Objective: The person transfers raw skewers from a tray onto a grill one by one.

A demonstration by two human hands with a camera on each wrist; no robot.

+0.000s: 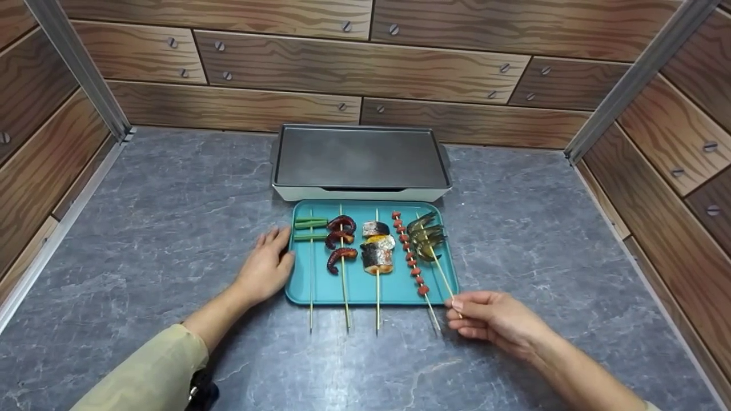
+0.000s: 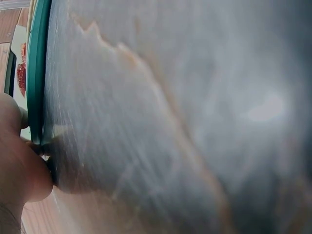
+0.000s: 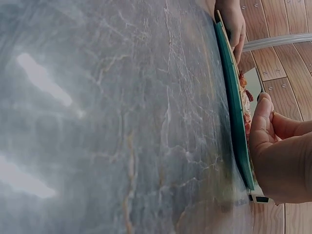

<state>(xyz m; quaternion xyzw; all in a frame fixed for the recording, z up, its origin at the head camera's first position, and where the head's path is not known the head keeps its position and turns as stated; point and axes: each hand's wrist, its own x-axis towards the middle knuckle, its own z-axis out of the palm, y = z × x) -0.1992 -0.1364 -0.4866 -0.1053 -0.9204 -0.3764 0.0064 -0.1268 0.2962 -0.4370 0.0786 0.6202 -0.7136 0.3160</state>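
On a grey, marble-veined desk (image 1: 143,228), walled on three sides by brown wood-grain panels (image 1: 365,68) dotted with screw heads and framed by metal corner posts (image 1: 80,68), a teal tray (image 1: 365,291) is set near the middle. Just behind it, almost touching its far edge, a flat grey griddle (image 1: 360,157) in a pale housing is placed against the back wall. Five skewers are laid side by side across the tray, their bare stick ends overhanging the near rim onto the desk. From left to right they are loaded with green stalks (image 1: 310,228), dark red curled pieces (image 1: 341,242), chunks of fish (image 1: 377,251), a row of small red beads (image 1: 409,254) and a dark green leafy bunch (image 1: 425,235). The leafy skewer is tilted, its stick running down to the right past the tray's near right corner. That stick's end is pinched between thumb and fingertips of the right hand (image 1: 494,321), whose remaining fingers are curled loosely over the desk. The left hand (image 1: 265,265) is laid flat against the tray's left rim, fingers nearly straight and thumb touching the edge, nothing being held. In the left wrist view the tray edge (image 2: 36,73) is seen pressed by the thumb (image 2: 22,170), though the picture is blurred. In the right wrist view the tray (image 3: 234,112) is seen edge-on beside the right hand (image 3: 278,156).
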